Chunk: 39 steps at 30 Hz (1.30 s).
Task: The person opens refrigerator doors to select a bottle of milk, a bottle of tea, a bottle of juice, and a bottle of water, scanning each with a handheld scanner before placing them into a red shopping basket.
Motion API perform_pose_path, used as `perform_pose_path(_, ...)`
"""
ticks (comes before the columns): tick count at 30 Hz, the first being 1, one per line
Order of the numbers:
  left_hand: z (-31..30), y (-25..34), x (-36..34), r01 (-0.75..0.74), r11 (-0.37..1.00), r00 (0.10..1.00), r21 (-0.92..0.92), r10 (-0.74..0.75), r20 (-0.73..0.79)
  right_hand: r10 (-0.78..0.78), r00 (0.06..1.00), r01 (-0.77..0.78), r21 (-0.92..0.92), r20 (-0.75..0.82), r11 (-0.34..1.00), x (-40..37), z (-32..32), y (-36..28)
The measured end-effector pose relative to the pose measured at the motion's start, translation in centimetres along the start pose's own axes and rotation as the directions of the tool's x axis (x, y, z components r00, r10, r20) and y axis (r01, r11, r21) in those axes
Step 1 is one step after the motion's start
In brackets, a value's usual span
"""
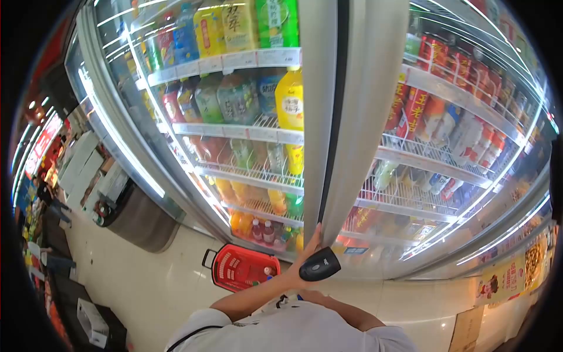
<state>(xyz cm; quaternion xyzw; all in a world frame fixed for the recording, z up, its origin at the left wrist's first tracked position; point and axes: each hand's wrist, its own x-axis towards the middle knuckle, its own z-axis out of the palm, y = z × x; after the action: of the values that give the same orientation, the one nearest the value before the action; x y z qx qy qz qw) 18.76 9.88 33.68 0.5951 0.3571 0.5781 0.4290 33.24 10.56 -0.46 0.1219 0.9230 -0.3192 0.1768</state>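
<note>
My left hand [309,249] reaches up to the edge of the glass fridge door [312,176], its fingers at the dark vertical groove between two doors. It looks closed on that edge, though the fingertips are partly hidden. A black rounded device [319,265] sits over my left wrist. My right hand [308,294] is low in front of my body, mostly hidden by my left forearm and shirt; what it holds, if anything, does not show. Behind the glass stand shelves of drinks, with a yellow bottle [290,100] beside the door frame.
A red shopping basket [243,265] with a few items stands on the floor to the left. Red drink cans [415,111] fill shelves behind the right door. A rounded dark counter [143,220] and a person [50,196] are farther left. A yellow poster [507,278] is at right.
</note>
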Motion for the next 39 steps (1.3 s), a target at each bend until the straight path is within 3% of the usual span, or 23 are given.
perform_pose_path(1, -0.1, 0.1, 0.0, 0.012, 1.000, 1.000, -0.009, -0.012, -0.021, -0.005, 1.000, 0.005, 0.004, 0.025, 1.000, 0.8, 1.2, 0.9)
perform_pose_path(3, -0.3, -0.7, -0.7, 0.143, 0.990, 0.990, 0.005, -0.143, -0.019, -0.198, 0.945, 0.187, -0.068, -0.262, 0.980, 2.8, 4.8, 3.4)
perform_pose_path(4, -0.7, -2.9, -1.2, 0.040, 0.999, 0.998, -0.028, -0.041, -0.037, -0.133, 0.954, 0.143, 0.017, -0.267, 0.990, 1.7, 3.7, 2.4)
perform_pose_path(5, -0.9, -0.9, -0.6, 0.028, 1.000, 0.997, 0.003, -0.028, -0.068, -0.067, 0.962, 0.096, 0.101, -0.265, 0.990, 0.8, 1.3, 1.5)
perform_pose_path(7, -1.9, -2.3, -1.9, 0.019, 0.998, 0.997, 0.068, -0.014, -0.071, 0.050, 0.981, -0.005, 0.236, -0.186, 0.972, -1.8, -4.5, -1.6)
perform_pose_path(8, -1.2, -1.2, -2.3, 0.203, 0.977, 0.958, 0.059, -0.186, -0.217, 0.119, 0.988, -0.083, 0.303, -0.101, 0.949, -1.5, -5.6, -1.3)
perform_pose_path(9, -1.5, -1.7, -3.3, 0.223, 0.974, 0.949, 0.045, -0.207, -0.238, 0.182, 0.983, -0.166, 0.359, -0.012, 0.918, -1.5, -5.5, -0.7)
perform_pose_path(11, -2.6, -2.9, -6.3, 0.289, 0.951, 0.944, -0.112, -0.302, -0.131, 0.137, 0.923, 0.048, 0.460, -0.360, 0.886, 0.9, -0.9, 2.4)
perform_pose_path(12, -2.5, -2.7, -7.6, 0.278, 0.961, 0.926, 0.007, -0.266, -0.268, 0.158, 0.918, 0.046, 0.494, -0.363, 0.868, 1.1, -1.0, 2.3)
perform_pose_path(13, -2.7, -2.3, -8.9, 0.293, 0.956, 0.916, -0.010, -0.283, -0.284, 0.181, 0.913, 0.041, 0.525, -0.365, 0.850, 1.9, -1.9, 2.5)
perform_pose_path(15, -3.5, -1.6, -11.3, 0.452, 0.817, 0.884, 0.357, -0.356, -0.304, 0.163, 0.860, 0.144, 0.536, -0.484, 0.832, 4.1, -0.5, 3.6)
perform_pose_path(16, -3.7, -1.9, -13.0, 0.471, 0.817, 0.872, 0.332, -0.376, -0.313, 0.210, 0.891, 0.061, 0.564, -0.403, 0.824, 2.9, -3.4, 1.4)
perform_pose_path(17, -3.9, -2.6, -14.8, 0.484, 0.750, 0.869, 0.451, -0.350, -0.350, 0.257, 0.912, -0.024, 0.584, -0.319, 0.811, 1.5, -7.8, -2.0)
perform_pose_path(18, -4.1, -2.8, -16.4, 0.492, 0.667, 0.868, 0.559, -0.322, -0.379, 0.254, 0.921, 0.067, 0.763, -0.295, 0.643, 1.9, -8.5, -3.2)
perform_pose_path(19, -4.5, -2.0, -17.1, 0.427, 0.680, 0.901, 0.597, -0.261, -0.348, 0.252, 0.928, 0.147, 0.891, -0.274, 0.430, 2.4, -9.0, -4.3)
perform_pose_path(21, -5.1, -2.2, -19.9, 0.484, 0.663, 0.875, 0.571, -0.344, -0.342, 0.284, 0.959, -0.027, 0.995, -0.003, 0.100, 3.3, -12.7, -7.3)
perform_pose_path(23, -5.5, -1.6, -21.4, 0.480, 0.639, 0.877, 0.601, -0.340, -0.339, 0.124, 0.991, -0.017, 0.954, 0.057, -0.301, 4.9, -14.7, -9.1)
perform_pose_path(24, -5.8, -1.2, -21.9, 0.480, 0.602, 0.877, 0.638, -0.333, -0.347, 0.127, 0.990, -0.023, 0.952, 0.065, -0.304, 5.8, -15.8, -10.5)
perform_pose_path(26, -6.8, -0.5, -22.7, 0.476, 0.561, 0.879, 0.677, -0.318, -0.355, -0.055, 0.981, 0.119, 0.805, -0.184, -0.581, 7.7, -18.8, -13.7)
perform_pose_path(30, -9.2, 1.3, -24.3, 0.483, 0.557, 0.875, 0.675, -0.284, -0.391, -0.128, 0.950, 0.112, 0.694, -0.285, -0.711, 10.6, -22.7, -18.6)
perform_pose_path(39, -16.8, 6.3, -27.7, 0.450, 0.689, 0.867, 0.568, -0.185, -0.463, -0.202, 0.894, 0.163, 0.708, -0.401, -0.687, 17.5, -23.8, -25.9)
